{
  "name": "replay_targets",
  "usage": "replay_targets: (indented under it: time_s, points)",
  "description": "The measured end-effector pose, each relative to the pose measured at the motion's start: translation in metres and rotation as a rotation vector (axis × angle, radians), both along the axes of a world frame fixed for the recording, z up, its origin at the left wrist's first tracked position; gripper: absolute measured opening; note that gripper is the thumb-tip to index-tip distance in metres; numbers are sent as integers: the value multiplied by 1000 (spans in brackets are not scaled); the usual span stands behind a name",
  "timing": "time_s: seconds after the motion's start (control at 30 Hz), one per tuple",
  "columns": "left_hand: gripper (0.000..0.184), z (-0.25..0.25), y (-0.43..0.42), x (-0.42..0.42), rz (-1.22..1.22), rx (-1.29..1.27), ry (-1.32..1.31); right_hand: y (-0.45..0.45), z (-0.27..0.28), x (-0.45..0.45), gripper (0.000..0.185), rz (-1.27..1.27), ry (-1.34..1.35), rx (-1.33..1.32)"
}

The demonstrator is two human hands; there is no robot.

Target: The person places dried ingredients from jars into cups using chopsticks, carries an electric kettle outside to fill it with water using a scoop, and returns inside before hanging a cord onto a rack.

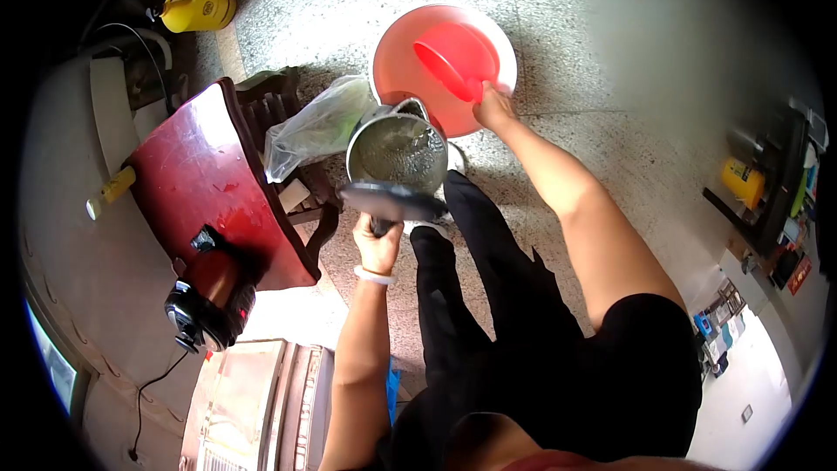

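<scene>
At far left in the frame, a yellow tube (112, 194) lies by the edge of our red table (240, 209), whose glossy top shows glare and small wet-looking spots. Toward the lower left, a black-and-red appliance (218, 292) stands on it, its cord hanging down; below are pale boxes (244, 392). At upper left, a yellow bottle (200, 10) is on the speckled floor (558, 153).

Left of centre, a clear plastic bag (318, 126) slumps just beside the pot (397, 153), which stands open at the centre with rippled liquid inside. Our left hand (377, 249) closes round the knob of the black lid (392, 201), holding it tilted at the pot's near rim; the lid is blurred, so we cannot tell if they touch.

Just above and right of the pot is the pink basin (388, 57). Our right hand (495, 107) wraps the handle of the red dipper (458, 57), its cup tipped over the basin. We judge the step in hand to be handling the dipper with the pot uncovered; moving it calls for a steady wrist and room past the pot's rim.

At the right edge, a dark shelf (767, 218) holds a yellow tub (742, 181) and mixed goods beside pale walls.
</scene>
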State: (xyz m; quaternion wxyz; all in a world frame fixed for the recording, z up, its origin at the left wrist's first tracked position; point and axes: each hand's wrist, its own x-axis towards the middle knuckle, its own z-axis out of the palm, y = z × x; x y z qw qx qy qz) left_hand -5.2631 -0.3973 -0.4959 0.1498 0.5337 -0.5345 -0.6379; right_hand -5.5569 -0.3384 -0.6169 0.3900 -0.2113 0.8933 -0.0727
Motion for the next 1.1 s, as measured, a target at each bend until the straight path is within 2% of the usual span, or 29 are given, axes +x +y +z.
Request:
replay_targets:
  time_s: [0.03,0.2,0.23,0.3,0.4,0.43,0.47,0.53,0.6,0.63,0.73,0.77,0.87,1.0,1.1]
  points:
    - [19,-2,1,4,16,15,5,-8,-18,3,25,-14,19,47]
    - [13,-1,-1,14,-85,13,21,-31,-103,10,35,-5,45,69]
    - [23,3,-1,14,-146,-57,-123,-33,-111,13,35,31,59,69]
    - [32,-19,8,37,-138,0,-96,-33,-134,20,31,44,89,74]
    - [38,-19,10,37,-93,121,-90,-29,-160,14,24,103,-19,-34]
    - [39,-15,8,33,-74,167,-97,-36,-119,2,16,36,-169,32]
    - [37,-13,5,31,-194,45,-135,-30,-119,2,13,-159,-345,-57]
    - [27,-4,2,25,-142,35,-60,-13,-119,0,9,-552,-687,-236]
    - [18,-3,3,17,33,70,114,1,-107,1,9,-775,-726,-305]
    - [9,-7,2,18,46,64,107,6,-93,1,10,-887,-743,-342]
    - [8,-8,0,25,14,69,93,6,-49,10,11,-1091,-676,-382]
    - [8,-8,-4,30,-77,-1,55,7,-31,13,14,-1069,-712,-409]
    - [11,-34,-1,54,-114,42,76,19,-6,24,21,-1129,-762,-551]
    - [19,-32,0,43,-39,44,-14,34,38,30,21,-1297,-869,-761]
    - [19,-28,-1,41,-28,60,25,51,68,39,26,-1270,-925,-879]
